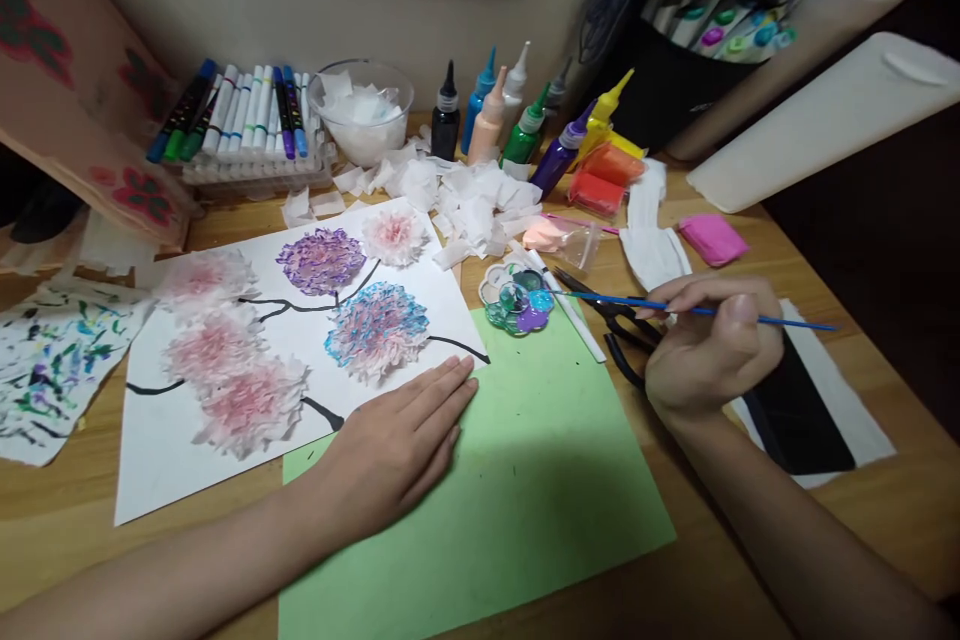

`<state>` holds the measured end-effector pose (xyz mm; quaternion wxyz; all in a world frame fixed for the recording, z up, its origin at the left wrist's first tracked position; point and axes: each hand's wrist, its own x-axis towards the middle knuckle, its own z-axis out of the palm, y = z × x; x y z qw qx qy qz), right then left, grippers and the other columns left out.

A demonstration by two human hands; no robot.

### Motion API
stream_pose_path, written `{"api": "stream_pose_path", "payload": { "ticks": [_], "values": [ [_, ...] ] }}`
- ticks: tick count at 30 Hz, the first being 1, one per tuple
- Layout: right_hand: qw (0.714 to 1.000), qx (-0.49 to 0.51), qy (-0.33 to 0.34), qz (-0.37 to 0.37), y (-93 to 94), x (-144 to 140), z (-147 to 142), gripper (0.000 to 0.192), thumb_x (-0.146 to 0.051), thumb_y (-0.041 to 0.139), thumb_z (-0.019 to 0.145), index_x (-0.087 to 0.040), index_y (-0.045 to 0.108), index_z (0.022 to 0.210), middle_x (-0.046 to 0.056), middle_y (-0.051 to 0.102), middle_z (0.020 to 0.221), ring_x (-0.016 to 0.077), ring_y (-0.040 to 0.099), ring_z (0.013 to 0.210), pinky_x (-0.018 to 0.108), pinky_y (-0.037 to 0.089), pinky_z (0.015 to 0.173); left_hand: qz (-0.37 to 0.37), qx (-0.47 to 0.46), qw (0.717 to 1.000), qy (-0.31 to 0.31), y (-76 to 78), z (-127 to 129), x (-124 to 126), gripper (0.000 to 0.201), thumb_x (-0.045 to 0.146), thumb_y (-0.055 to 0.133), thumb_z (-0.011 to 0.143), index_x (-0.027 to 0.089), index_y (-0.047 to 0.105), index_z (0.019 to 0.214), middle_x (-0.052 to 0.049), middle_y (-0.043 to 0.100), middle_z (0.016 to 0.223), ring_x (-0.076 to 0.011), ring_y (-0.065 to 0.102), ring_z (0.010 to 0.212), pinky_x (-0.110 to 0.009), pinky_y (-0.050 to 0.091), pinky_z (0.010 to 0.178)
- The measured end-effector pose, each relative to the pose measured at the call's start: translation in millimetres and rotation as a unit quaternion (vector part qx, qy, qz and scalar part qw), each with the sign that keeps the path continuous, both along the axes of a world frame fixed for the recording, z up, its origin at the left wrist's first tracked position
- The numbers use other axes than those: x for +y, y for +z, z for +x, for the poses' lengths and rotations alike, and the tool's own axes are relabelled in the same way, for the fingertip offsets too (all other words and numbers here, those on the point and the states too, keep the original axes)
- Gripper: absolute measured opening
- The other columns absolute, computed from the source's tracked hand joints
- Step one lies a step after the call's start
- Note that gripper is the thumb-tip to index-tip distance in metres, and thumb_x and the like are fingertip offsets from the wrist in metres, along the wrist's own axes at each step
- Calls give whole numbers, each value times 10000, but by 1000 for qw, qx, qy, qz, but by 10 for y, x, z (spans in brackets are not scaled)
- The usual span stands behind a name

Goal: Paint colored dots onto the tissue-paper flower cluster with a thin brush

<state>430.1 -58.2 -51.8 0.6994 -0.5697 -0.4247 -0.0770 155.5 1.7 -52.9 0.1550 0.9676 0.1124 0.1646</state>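
Between the fingers of my right hand (716, 340) is a thin blue paintbrush (637, 301), its tip at the blue well of a flower-shaped paint palette (517, 300). Fingers stretched out, my left hand (405, 435) lies flat across the lower edge of a white sheet (169, 455) and a green sheet (525, 510). Fluffy tissue-paper flowers are on the white sheet, joined by black painted branches. One flower (375, 330) has blue-tipped petals, another (322, 261) is purple, and several are pale pink (251, 405).
Behind the sheets are torn tissue pieces (480, 200), a clear bowl (360, 110) of tissue, markers (247, 110) and several paint bottles (529, 125). Black scissors (626, 320) lie beside the palette. A black phone-like slab (799, 410) rests on tissue at right. A paint-smeared tissue (56, 370) lies left.
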Motion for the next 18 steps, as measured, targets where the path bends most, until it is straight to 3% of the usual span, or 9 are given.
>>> {"api": "stream_pose_path", "payload": {
  "ticks": [4, 15, 18],
  "values": [
    [997, -27, 39, -58, -15, -48, -51, 317, -286, 418, 916, -194, 550, 643, -7, 535, 574, 139, 523, 512, 325, 400, 546, 5, 1, 1000, -2, -4, 3, 6, 377, 160, 383, 1001, 45, 533, 1327, -162, 556, 1392, -235, 535, 1292, -357, 490, 1045],
    [1000, 3, 25, -10, 37, -56, -124, 282, -295, 433, 920, -243, 583, 686, 4, 501, 602, 188, 533, 560, 360, 397, 556, -1, -2, 1000, -4, -1, 6, -3, 379, 146, 390, 991, 39, 513, 1334, -182, 553, 1389, -250, 538, 1288, -377, 502, 1035],
    [995, 57, 80, -12, 41, -84, -268, 228, -291, 464, 914, -240, 620, 757, 12, 553, 673, 193, 593, 640, 340, 441, 546, 0, -1, 1000, -1, 4, 12, -9, 373, 149, 376, 993, 51, 515, 1325, -175, 558, 1385, -245, 555, 1270, -362, 507, 1027]
  ]
}}
